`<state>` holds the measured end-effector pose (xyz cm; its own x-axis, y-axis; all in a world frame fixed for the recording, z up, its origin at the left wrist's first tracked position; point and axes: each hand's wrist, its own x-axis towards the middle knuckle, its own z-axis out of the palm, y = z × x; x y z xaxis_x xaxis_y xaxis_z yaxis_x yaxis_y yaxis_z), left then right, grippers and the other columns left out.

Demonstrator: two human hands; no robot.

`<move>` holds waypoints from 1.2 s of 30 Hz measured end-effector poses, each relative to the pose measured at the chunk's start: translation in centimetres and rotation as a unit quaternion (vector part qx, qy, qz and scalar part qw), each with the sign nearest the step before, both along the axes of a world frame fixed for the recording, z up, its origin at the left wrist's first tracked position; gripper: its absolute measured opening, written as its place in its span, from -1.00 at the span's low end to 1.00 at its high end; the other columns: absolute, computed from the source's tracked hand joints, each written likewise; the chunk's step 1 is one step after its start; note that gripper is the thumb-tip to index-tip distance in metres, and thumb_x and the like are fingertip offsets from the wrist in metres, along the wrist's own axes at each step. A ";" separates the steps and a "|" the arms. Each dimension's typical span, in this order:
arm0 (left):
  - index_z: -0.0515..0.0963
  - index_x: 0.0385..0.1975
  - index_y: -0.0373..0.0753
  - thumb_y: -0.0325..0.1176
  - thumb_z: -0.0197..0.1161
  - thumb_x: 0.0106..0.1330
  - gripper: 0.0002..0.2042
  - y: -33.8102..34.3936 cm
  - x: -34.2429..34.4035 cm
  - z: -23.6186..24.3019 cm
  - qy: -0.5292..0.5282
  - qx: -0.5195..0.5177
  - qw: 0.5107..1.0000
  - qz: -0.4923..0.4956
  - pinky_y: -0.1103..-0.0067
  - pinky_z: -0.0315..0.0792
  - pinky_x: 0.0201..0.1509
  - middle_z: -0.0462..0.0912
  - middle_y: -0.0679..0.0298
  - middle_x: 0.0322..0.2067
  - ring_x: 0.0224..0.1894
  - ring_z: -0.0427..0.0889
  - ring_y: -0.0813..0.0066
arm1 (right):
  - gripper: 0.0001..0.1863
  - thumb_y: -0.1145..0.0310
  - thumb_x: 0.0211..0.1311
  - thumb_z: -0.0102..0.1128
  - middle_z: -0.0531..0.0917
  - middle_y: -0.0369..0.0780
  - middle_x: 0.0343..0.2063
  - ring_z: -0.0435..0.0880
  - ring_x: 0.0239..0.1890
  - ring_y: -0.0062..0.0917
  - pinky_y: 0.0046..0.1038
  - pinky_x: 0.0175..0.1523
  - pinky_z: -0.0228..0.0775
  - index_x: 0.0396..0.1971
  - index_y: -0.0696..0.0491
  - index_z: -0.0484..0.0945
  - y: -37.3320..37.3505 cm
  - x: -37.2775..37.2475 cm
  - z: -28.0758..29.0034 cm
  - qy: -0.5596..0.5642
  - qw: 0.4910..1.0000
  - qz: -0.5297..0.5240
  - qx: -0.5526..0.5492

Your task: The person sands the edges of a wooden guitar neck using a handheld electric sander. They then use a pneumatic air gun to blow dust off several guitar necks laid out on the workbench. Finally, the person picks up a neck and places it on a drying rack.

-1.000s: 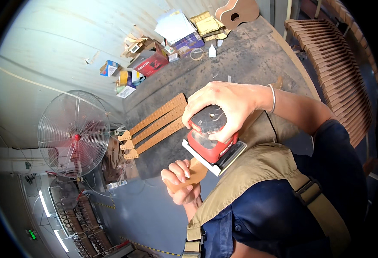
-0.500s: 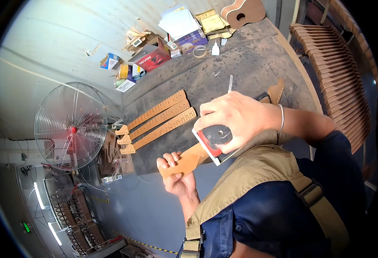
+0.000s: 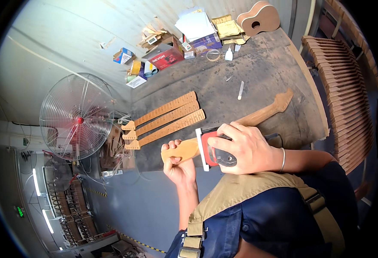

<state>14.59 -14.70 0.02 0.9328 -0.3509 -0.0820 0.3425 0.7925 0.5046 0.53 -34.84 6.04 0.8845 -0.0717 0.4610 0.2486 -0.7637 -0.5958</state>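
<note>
My left hand (image 3: 179, 168) is wrapped round the broad light end of a wooden guitar neck (image 3: 262, 115), thumb on the near side. The neck slants up and right across the bench edge, its headstock pointing to the far right. Closed over a red and black power sander (image 3: 207, 144), my right hand (image 3: 247, 150) holds the tool against the neck, just right of my left hand. The sander's white-edged pad stands tilted along the neck's side; its contact face is hidden. Three fretted guitar necks (image 3: 171, 120) lie side by side on the bench to the left.
The dark workbench (image 3: 223, 92) holds a small metal blade (image 3: 241, 90), a white glue bottle (image 3: 229, 53), cardboard boxes (image 3: 165, 56) and papers. A small guitar body (image 3: 260, 19) stands at the back right. A fan (image 3: 79, 120) is at left; stacked wooden parts (image 3: 343, 94) stand at right.
The sander has turned more upright along the neck, and my right hand has swung lower round it. More of the neck and headstock shows. My left hand keeps its grip. The whole view has shifted slightly.
</note>
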 end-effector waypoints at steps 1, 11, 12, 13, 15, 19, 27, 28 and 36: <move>0.39 -0.22 -0.21 -0.70 0.00 -0.13 -0.61 -0.2 0.1 -0.1 0.008 -0.001 1.000 0.000 0.29 0.35 0.41 0.47 0.21 -0.20 0.03 0.44 0.22 | -0.45 0.15 -0.04 0.56 0.55 -0.21 -0.17 0.63 -0.16 -0.30 -0.27 -0.21 0.58 -0.01 -0.04 0.60 0.1 -0.3 0.1 0.011 1.000 -0.017 -0.009; 0.43 -0.16 -0.22 -0.72 0.00 -0.09 -0.57 -0.2 1.0 -0.6 0.022 0.008 1.000 0.006 0.27 0.40 0.38 0.49 0.21 -0.19 0.05 0.48 0.21 | -0.45 0.31 -0.20 0.56 0.57 -0.19 -0.14 0.68 -0.17 -0.30 -0.30 -0.21 0.60 -0.07 -0.02 0.62 1.7 -0.2 -0.2 -0.017 0.998 -0.052 -0.014; 0.43 -0.16 -0.22 -0.72 0.00 -0.09 -0.57 -0.2 0.9 -0.7 0.022 0.007 1.000 0.005 0.26 0.40 0.38 0.49 0.21 -0.19 0.05 0.48 0.21 | -0.44 0.32 -0.20 0.57 0.57 -0.20 -0.13 0.68 -0.17 -0.30 -0.30 -0.21 0.60 -0.06 -0.02 0.62 1.8 -0.2 -0.2 -0.008 0.998 -0.058 -0.028; 0.43 -0.16 -0.22 -0.73 0.00 -0.08 -0.57 -0.2 0.9 -0.7 0.022 0.005 1.000 0.005 0.26 0.40 0.39 0.49 0.21 -0.18 0.05 0.48 0.21 | -0.43 0.29 -0.18 0.57 0.56 -0.19 -0.12 0.66 -0.14 -0.28 -0.27 -0.20 0.61 -0.05 -0.03 0.60 1.8 -0.2 -0.4 -0.010 0.999 -0.050 0.002; 0.43 -0.15 -0.22 -0.74 0.01 -0.08 -0.57 -0.5 0.9 -0.4 0.027 0.006 1.000 0.006 0.26 0.40 0.39 0.49 0.22 -0.18 0.05 0.48 0.21 | -0.42 0.23 -0.13 0.58 0.53 -0.17 -0.11 0.64 -0.09 -0.24 -0.21 -0.18 0.62 -0.02 -0.05 0.57 2.1 -0.2 -0.8 -0.015 0.998 -0.030 0.060; 0.43 -0.13 -0.21 -0.76 0.01 -0.06 -0.56 -0.3 1.0 -0.5 0.028 0.017 0.999 0.009 0.26 0.40 0.39 0.48 0.22 -0.18 0.05 0.48 0.22 | -0.42 0.25 -0.14 0.58 0.53 -0.20 -0.10 0.63 -0.10 -0.26 -0.22 -0.18 0.62 -0.04 -0.05 0.56 2.5 -0.6 -0.8 -0.003 0.999 -0.047 0.010; 0.42 -0.13 -0.21 -0.79 -0.01 -0.06 -0.55 0.0 0.7 -0.5 0.029 0.025 0.999 0.012 0.26 0.40 0.39 0.47 0.22 -0.16 0.05 0.47 0.21 | -0.45 0.29 -0.14 0.56 0.55 -0.21 -0.07 0.62 -0.05 -0.29 -0.25 -0.17 0.62 -0.05 -0.06 0.57 2.8 -0.8 -0.8 -0.010 0.999 -0.027 0.032; 0.42 -0.13 -0.21 -0.79 -0.01 -0.06 -0.55 0.1 0.6 -0.5 0.028 0.033 0.999 0.014 0.26 0.40 0.39 0.47 0.22 -0.16 0.06 0.47 0.21 | -0.46 0.28 -0.14 0.56 0.55 -0.21 -0.07 0.62 -0.06 -0.29 -0.25 -0.17 0.62 -0.06 -0.06 0.57 2.8 -0.9 -0.7 0.000 0.999 -0.030 0.015; 0.41 -0.13 -0.20 -0.80 0.00 -0.08 -0.53 0.0 0.3 -0.1 0.035 0.030 0.999 0.009 0.27 0.39 0.40 0.46 0.23 -0.16 0.06 0.47 0.22 | -0.47 0.27 -0.14 0.55 0.56 -0.25 -0.08 0.62 -0.07 -0.30 -0.26 -0.16 0.63 -0.07 -0.07 0.59 2.6 -1.0 -0.9 -0.022 0.999 -0.018 0.020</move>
